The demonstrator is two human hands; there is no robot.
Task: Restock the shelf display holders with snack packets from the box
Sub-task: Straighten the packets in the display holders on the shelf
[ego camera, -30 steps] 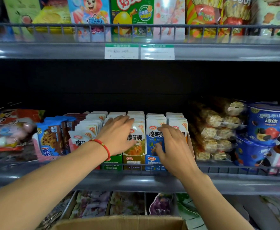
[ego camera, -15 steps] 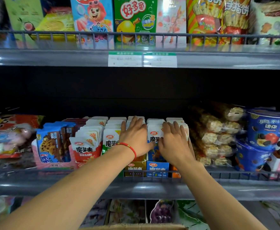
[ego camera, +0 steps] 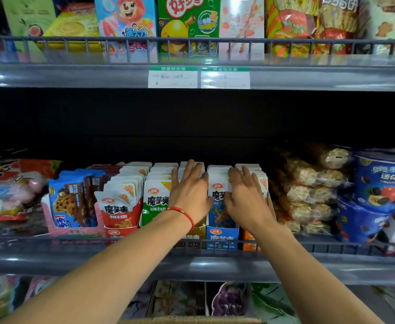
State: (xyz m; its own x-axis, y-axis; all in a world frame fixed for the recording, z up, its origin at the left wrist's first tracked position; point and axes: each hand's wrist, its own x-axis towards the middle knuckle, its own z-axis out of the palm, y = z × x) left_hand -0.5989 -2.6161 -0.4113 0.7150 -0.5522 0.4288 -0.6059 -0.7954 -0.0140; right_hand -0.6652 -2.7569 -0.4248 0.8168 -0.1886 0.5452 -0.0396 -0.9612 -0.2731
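Head view, middle shelf, centre. Your left hand (ego camera: 189,195) lies flat, fingers straight and slightly spread, palm down on the tops of the packets in the yellow holder (ego camera: 193,237); it grips nothing. A red cord bracelet (ego camera: 183,212) circles that wrist. Your right hand (ego camera: 244,197) lies the same way, fingers extended, pressing on the packets of the orange holder (ego camera: 250,240) and touching the blue-holder packets (ego camera: 218,206); nothing is held in it. The two hands sit just beside each other, thumbs nearly meeting over the blue holder (ego camera: 222,238).

Snack packets, stock position: five upright rows side by side behind the wire rail (ego camera: 332,247). From the left: red-front packets (ego camera: 119,211), green-front packets (ego camera: 156,202), then the rows under your hands. All stand on end, white tops showing, rows touching one another.

Neighbouring stock: blue cookie packs (ego camera: 71,202) in a pink tray just left of the red row; clear bags of puffed cakes (ego camera: 308,190) to the right; blue cup snacks (ego camera: 382,181) at far right.

Upper shelf: boxed snacks, with two price tags (ego camera: 198,77) on its front edge.

Bottom edge: a strip of the cardboard box (ego camera: 189,321), its contents out of sight.
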